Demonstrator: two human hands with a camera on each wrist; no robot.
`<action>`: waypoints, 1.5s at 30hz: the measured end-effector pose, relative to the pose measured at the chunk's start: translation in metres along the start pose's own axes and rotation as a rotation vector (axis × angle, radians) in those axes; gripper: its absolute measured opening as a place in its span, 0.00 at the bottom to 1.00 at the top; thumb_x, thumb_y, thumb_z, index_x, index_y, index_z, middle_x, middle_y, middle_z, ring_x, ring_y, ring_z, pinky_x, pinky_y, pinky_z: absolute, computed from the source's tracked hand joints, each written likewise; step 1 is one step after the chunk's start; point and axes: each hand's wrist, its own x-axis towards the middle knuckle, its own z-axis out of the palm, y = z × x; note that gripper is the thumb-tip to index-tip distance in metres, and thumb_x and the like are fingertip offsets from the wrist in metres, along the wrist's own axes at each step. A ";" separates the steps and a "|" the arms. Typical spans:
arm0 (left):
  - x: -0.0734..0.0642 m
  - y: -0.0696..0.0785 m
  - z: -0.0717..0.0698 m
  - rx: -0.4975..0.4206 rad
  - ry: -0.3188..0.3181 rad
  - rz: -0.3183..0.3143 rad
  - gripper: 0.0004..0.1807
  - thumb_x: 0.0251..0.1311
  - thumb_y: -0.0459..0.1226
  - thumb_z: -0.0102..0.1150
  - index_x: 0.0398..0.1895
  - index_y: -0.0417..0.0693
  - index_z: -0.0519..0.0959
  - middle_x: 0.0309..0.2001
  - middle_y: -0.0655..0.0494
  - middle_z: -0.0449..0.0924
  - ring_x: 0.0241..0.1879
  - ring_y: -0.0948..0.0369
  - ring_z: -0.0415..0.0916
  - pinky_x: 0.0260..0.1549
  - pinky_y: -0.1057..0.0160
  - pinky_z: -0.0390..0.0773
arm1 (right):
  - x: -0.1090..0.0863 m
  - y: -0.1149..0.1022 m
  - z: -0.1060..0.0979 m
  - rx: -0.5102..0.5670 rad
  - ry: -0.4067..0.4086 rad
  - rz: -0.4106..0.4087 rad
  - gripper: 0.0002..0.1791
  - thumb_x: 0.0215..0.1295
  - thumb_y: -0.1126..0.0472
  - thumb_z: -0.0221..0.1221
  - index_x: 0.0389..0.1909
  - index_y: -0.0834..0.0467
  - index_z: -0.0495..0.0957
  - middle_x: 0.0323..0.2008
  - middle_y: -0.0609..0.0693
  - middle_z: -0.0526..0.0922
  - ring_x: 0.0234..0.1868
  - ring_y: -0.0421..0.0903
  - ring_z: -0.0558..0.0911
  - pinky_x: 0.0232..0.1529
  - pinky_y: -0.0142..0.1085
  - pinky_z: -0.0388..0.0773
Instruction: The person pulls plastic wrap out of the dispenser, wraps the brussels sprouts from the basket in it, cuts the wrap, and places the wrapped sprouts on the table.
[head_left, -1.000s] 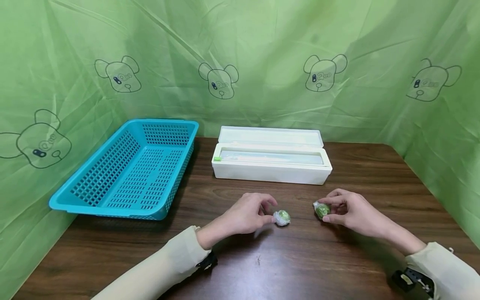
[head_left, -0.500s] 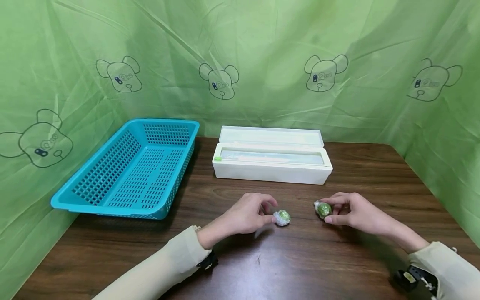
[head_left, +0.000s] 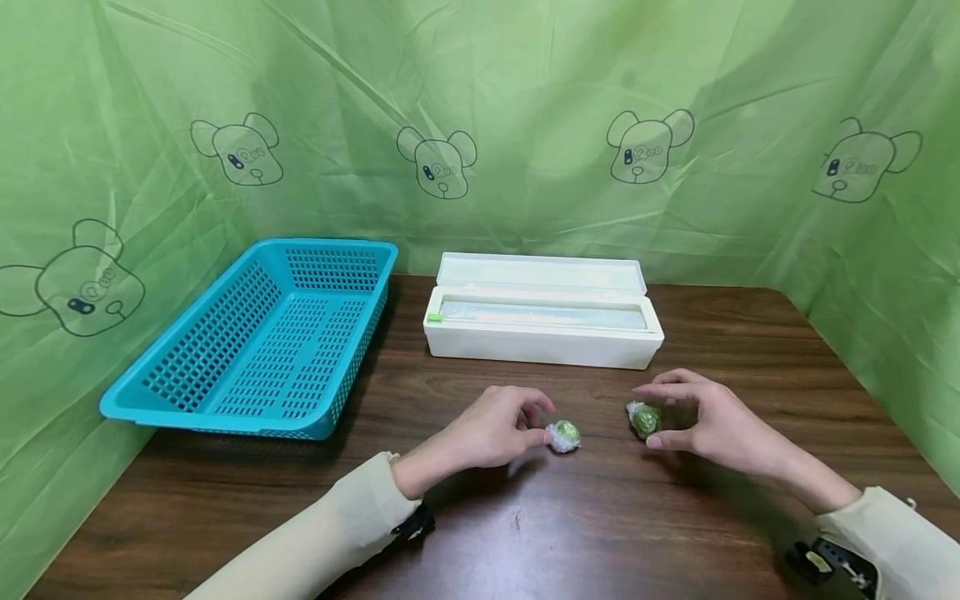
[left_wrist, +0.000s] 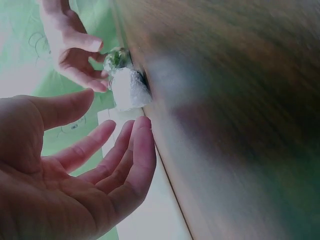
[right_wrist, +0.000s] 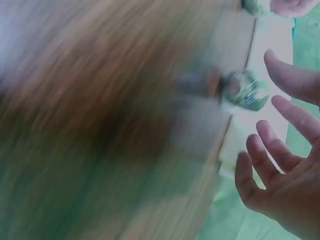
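Two small green round things wrapped in clear film lie on the table, their kind hard to tell under the film. My left hand (head_left: 495, 429) is beside the left wrapped thing (head_left: 564, 436), fingers loosely bent. In the left wrist view a gap shows between these fingers (left_wrist: 142, 150) and the whitish crumpled film (left_wrist: 129, 90). Around the right wrapped thing (head_left: 643, 420) my right hand (head_left: 708, 421) stands with thumb and fingers spread. The right wrist view has that wrapped thing (right_wrist: 245, 91) apart from the fingertips (right_wrist: 277, 102).
Behind the hands sits a long white box (head_left: 543, 346), its lid (head_left: 540, 272) raised, with clear film inside and a green tab (head_left: 435, 317) at its left end. A blue perforated basket (head_left: 330, 417) occupies the table's left side. Green cloth (head_left: 525, 83) hangs around the brown table (head_left: 540, 533).
My right hand has let go of the right wrapped thing, its fingers lifting and spreading away from the thumb. My left hand and the left wrapped thing have hardly moved.
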 end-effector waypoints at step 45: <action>0.015 -0.002 -0.004 0.087 -0.027 -0.061 0.14 0.71 0.42 0.68 0.51 0.42 0.84 0.23 0.57 0.78 0.19 0.64 0.72 0.22 0.66 0.72 | 0.032 -0.048 0.045 0.281 -0.214 -0.040 0.27 0.61 0.64 0.76 0.61 0.64 0.82 0.31 0.45 0.82 0.29 0.39 0.78 0.29 0.33 0.77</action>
